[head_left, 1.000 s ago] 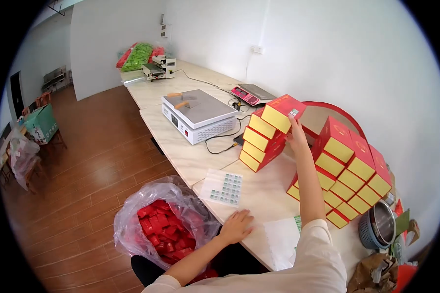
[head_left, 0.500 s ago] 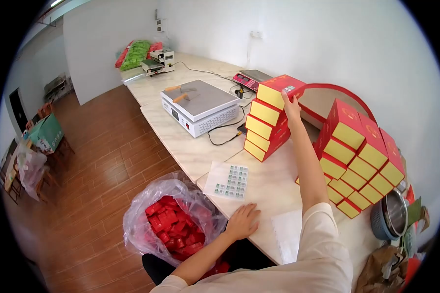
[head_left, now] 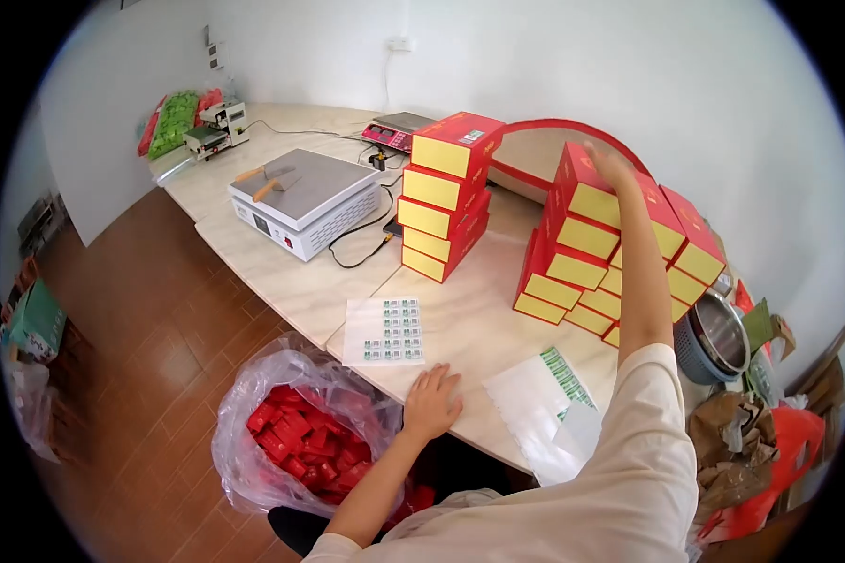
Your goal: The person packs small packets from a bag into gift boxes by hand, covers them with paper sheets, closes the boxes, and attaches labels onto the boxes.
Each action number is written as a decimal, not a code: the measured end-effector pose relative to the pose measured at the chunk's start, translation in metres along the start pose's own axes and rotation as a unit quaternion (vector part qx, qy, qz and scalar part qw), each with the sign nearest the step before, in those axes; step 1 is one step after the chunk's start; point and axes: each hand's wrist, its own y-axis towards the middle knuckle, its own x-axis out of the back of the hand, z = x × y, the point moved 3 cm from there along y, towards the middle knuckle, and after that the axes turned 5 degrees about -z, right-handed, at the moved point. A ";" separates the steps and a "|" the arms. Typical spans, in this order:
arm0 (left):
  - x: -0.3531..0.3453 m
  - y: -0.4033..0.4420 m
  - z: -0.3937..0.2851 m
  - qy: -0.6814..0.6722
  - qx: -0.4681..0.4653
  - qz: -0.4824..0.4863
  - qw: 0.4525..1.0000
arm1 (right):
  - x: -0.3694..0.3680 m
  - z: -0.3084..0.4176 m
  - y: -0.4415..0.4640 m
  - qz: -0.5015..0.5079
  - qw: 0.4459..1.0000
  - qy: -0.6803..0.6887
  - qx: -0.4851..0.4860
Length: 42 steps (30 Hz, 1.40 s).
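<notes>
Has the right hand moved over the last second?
Yes, to the right: the right hand has left the top of the narrow box stack and is now at the top of the wide box stack.

boxes (head_left: pixel 587 238): red, yellow-ended | label sheet (head_left: pixel 357 330): white, rows of green-and-white stickers (head_left: pixel 403 330) | packets (head_left: pixel 305 439): red | tabletop (head_left: pixel 469 324): cream, streaked | right sleeve (head_left: pixel 644 399): cream

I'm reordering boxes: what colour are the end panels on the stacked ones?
The end panels are yellow, clearest in the head view.
</notes>
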 end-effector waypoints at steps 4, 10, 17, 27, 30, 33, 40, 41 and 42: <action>0.001 -0.003 0.003 -0.023 -0.008 -0.015 1.000 | -0.001 0.030 -0.021 0.195 0.975 -0.080 -0.068; -0.003 -0.007 0.005 0.012 -0.014 0.000 1.000 | 0.029 0.066 -0.041 0.200 0.968 -0.109 -0.108; -0.005 -0.008 0.007 0.019 0.001 0.039 0.999 | -0.023 0.012 -0.016 0.178 0.979 -0.062 -0.077; 0.010 -0.017 0.011 -0.088 0.052 -0.014 0.995 | 0.105 0.054 -0.254 -0.030 0.949 0.046 0.310; 0.013 -0.036 0.016 -0.222 0.120 -0.051 0.966 | 0.109 0.074 -0.320 0.049 0.927 0.109 0.356; 0.031 -0.053 0.025 -0.362 0.260 -0.204 0.872 | 0.081 0.078 -0.355 0.117 0.901 0.170 0.381; 0.084 -0.056 0.048 -0.416 0.307 -0.305 0.800 | 0.024 0.080 -0.394 0.246 0.799 0.229 0.498; 0.084 -0.054 0.042 -0.377 0.309 -0.265 0.832 | 0.021 0.078 -0.394 0.252 0.791 0.231 0.508; 0.082 -0.049 0.035 -0.337 0.307 -0.224 0.861 | 0.018 0.076 -0.393 0.255 0.784 0.231 0.517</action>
